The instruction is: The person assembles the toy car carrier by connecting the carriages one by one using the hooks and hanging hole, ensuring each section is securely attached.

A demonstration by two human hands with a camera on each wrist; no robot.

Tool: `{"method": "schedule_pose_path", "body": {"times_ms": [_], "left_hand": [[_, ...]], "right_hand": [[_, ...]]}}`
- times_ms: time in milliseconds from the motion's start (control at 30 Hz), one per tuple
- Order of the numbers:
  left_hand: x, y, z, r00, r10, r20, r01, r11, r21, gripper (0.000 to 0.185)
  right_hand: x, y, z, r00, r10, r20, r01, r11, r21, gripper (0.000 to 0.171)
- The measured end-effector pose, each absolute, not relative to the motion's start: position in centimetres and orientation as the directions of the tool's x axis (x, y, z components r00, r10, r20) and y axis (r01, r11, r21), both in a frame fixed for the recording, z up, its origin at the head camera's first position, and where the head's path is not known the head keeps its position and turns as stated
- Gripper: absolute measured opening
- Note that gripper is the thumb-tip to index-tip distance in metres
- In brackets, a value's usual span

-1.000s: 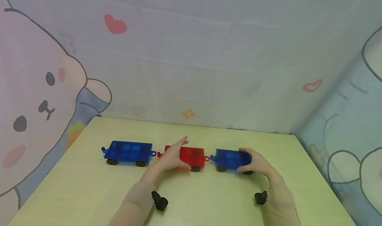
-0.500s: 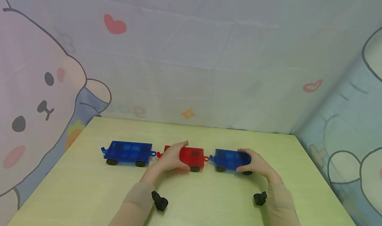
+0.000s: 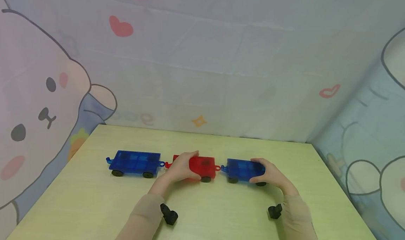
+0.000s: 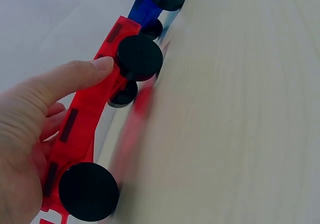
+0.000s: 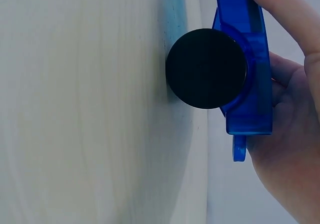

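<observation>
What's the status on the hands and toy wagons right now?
Left hand grips red wagon. Right hand grips short blue wagon. Wagons end to end on table. Long blue wagon untouched, nothing blocking.

long blue wagon [image 3: 135,161] (left), cartoon backdrop [image 3: 47,88]

3 toy wagons on the worktop [image 3: 95,197]: 2 blue wagons [image 3: 134,161] [image 3: 242,168], 1 red wagon [image 3: 202,164]. 2 hands [image 3: 180,168] [image 3: 270,175], one per wagon.

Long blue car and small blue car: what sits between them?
The red car, gripped by the left hand, sits between the long blue car and small blue car, head view.
</observation>
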State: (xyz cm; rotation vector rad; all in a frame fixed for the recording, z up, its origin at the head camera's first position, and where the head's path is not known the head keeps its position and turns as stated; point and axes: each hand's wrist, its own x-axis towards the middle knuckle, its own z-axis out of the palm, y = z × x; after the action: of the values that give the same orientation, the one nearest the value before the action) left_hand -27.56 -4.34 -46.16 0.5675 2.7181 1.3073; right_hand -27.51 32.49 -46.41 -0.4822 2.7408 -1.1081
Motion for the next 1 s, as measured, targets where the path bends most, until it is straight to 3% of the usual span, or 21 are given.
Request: {"method": "schedule_pose_path", "body": {"times_ms": [633, 1000], "left_hand": [[-27.8, -4.7, -46.5, -0.936, 0.332, 0.114, 0.274, 0.489, 0.828, 0.09], [-27.7, -4.6, -46.5, -0.93, 0.349, 0.113, 0.289, 0.506, 0.812, 0.091]], "right_hand": [[-27.7, 31.2, -46.3, -0.927, -0.375, 0.004, -0.272, 0.666, -0.694, 0.086], [-27.7, 31.0, -46.3, -0.929, -0.37, -0.015, -0.249, 0.655, -0.713, 0.087]]}}
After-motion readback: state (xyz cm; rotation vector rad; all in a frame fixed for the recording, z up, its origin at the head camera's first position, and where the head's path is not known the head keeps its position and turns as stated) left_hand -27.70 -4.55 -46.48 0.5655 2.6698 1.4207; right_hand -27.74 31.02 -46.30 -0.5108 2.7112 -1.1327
